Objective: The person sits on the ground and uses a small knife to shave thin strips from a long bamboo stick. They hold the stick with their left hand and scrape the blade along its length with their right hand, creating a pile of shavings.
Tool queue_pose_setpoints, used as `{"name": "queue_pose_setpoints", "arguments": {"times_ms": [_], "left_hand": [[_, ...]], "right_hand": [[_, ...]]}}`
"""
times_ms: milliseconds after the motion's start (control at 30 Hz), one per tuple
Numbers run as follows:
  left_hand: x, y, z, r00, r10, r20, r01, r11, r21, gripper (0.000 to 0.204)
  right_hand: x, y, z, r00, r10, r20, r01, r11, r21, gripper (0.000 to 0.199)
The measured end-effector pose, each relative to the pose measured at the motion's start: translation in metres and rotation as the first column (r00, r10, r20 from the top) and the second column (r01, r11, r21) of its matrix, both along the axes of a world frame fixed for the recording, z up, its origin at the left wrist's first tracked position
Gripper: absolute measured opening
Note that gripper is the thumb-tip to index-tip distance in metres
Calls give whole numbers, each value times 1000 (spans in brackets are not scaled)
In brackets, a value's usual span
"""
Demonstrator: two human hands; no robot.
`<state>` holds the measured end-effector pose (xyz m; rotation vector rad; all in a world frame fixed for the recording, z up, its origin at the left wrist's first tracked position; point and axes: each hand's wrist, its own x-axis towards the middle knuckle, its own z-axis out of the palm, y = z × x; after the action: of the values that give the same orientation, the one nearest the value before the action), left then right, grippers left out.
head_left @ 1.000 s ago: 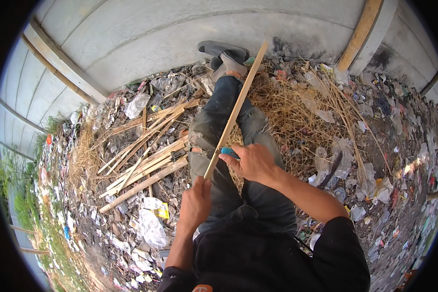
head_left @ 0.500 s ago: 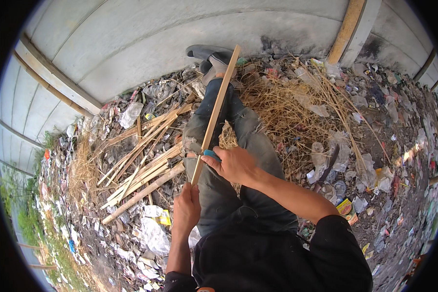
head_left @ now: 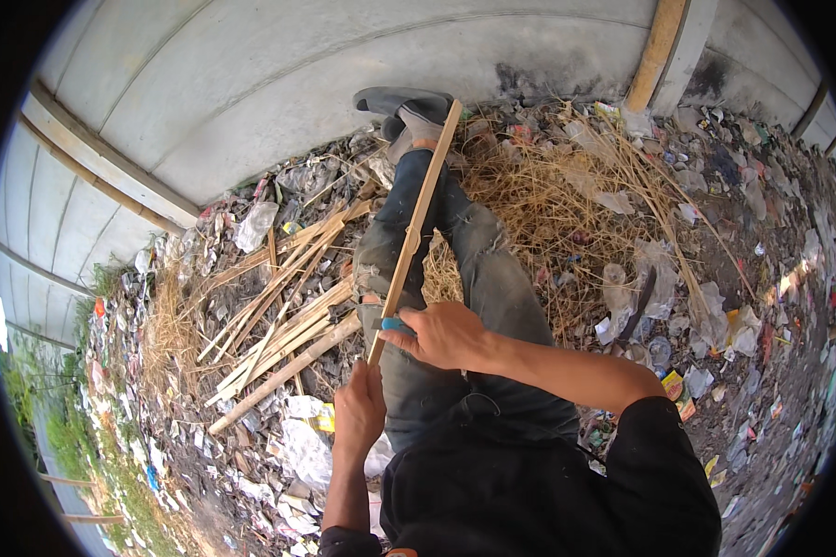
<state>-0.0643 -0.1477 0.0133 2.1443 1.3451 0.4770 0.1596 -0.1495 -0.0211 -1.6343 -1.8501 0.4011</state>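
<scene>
A long, pale bamboo strip (head_left: 424, 199) slants over my outstretched legs, from my lap up to the shoes. Its near end is gripped in my left hand (head_left: 359, 410), fingers closed around it. My right hand (head_left: 444, 336) is closed on a blue-handled knife (head_left: 397, 325), set across the strip just above my left hand. A short dark piece of blade shows left of the strip; the rest is hidden by the fingers and the strip. A knot in the bamboo shows about midway along it.
Split bamboo strips and a round pole (head_left: 283, 373) lie in a pile left of my legs. Dry straw (head_left: 539, 209) and a dark curved blade (head_left: 638, 304) lie to the right. Plastic litter covers the ground. A grey panel wall (head_left: 344, 56) stands beyond my shoes (head_left: 401, 97).
My right hand has drawn the knife down the strip toward my left hand. The strip has slid slightly nearer, and the view has shifted a little.
</scene>
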Motion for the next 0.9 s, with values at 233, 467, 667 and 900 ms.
{"name": "queue_pose_setpoints", "arguments": {"times_ms": [233, 467, 667, 900], "left_hand": [[-20, -7, -4, 999, -42, -25, 43, 997, 63, 16], [-39, -7, 2, 992, -51, -115, 55, 998, 39, 15], [-93, -27, -26, 988, -65, -137, 77, 994, 77, 15], [-7, -15, -10, 990, 21, 137, -15, 999, -39, 16]], "right_hand": [[90, 51, -3, 989, -139, -40, 141, 988, 62, 64], [175, 91, -10, 806, -522, -281, 575, 803, 157, 73], [305, 54, -6, 367, -642, -674, 798, 590, -128, 69], [150, 41, 54, 589, -267, -763, 321, 944, -82, 55]]}}
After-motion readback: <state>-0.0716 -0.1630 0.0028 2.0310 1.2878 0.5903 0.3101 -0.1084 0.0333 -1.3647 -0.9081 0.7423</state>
